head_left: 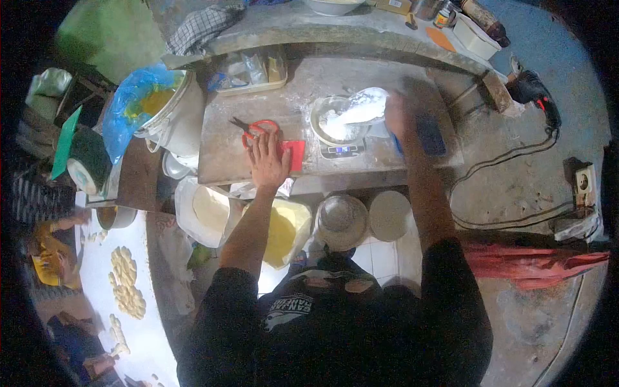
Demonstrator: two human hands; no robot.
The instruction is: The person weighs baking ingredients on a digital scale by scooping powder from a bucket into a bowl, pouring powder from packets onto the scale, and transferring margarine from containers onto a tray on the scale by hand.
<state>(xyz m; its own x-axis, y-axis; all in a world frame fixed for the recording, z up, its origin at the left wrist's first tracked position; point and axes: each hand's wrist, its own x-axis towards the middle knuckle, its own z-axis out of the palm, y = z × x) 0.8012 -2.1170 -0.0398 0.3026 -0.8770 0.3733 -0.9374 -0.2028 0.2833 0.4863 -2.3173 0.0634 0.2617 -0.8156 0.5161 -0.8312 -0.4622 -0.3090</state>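
My right hand [401, 116], somewhat blurred, grips a white scoop [369, 106] tilted over a bowl [315, 124]. White powder lies in the bowl, below the scoop's lip. Under the bowl stands a digital kitchen scale [340, 152] with a lit display that I cannot read. My left hand [267, 166] lies flat on the wooden table [222, 158], fingers spread and holding nothing. Just beyond its fingertips is a pair of red-handled scissors [260, 125]. A red packet [296, 155] lies beside it, partly hidden by the hand. Past my right wrist lies a dark blue object [430, 135].
Left of the table stands a white bucket [184, 116] lined with blue plastic. Tubs of pale powder [205, 208] and yellow contents [284, 232] sit below the front edge. A power cord [503, 158] loops at right. Another person works near dough pieces [126, 277] on the left.
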